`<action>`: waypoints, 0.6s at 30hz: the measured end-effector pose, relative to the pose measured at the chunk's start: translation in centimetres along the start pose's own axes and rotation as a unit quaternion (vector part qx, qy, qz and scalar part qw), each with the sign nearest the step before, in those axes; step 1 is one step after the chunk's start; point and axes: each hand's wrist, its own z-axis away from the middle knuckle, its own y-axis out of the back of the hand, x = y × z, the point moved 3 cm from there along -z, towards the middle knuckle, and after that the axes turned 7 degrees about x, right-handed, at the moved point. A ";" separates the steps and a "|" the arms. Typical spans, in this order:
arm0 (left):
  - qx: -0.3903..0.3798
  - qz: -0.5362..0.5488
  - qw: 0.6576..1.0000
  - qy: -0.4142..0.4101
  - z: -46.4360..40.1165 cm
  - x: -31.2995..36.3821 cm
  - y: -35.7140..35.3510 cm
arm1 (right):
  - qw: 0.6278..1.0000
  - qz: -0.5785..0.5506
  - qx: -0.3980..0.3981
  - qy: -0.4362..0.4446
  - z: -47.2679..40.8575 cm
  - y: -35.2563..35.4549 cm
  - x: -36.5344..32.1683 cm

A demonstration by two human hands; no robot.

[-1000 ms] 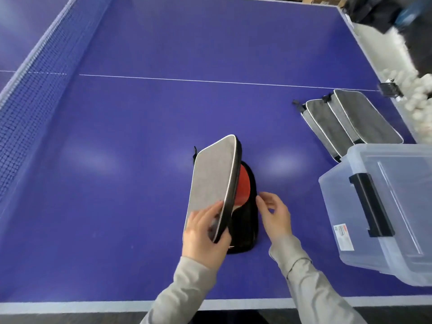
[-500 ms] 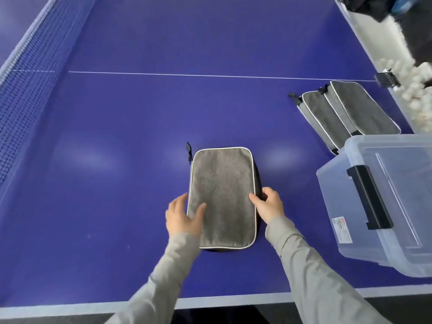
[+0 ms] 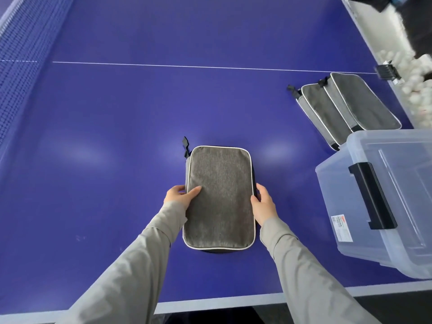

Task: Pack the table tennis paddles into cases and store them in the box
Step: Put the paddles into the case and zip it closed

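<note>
Head: left hand (image 3: 178,195), right hand (image 3: 264,204) grip grey case (image 3: 219,197) sides.

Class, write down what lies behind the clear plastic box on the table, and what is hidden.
A grey case and a second grey case lie overlapping behind the clear plastic box. The box's corner covers their near ends; their contents cannot be seen.

Counting it up: three grey cases total. One case (image 3: 219,197) sits out left of the clear box (image 3: 334,183), and two cases (image 3: 322,111) overlap just behind that box. Only one box. White balls (image 3: 418,90) beyond it, too blurry to count.
</note>
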 end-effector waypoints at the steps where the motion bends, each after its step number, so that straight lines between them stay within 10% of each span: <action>1: -0.011 -0.003 1.000 0.004 0.0 0.1 0.0 | 1.000 0.004 -0.003 0.002 -0.1 0.0 0.0; 18: -0.102 0.112 0.988 -0.022 2.2 0.1 -1.7 | 0.999 0.029 -0.026 0.002 -1.4 0.8 0.5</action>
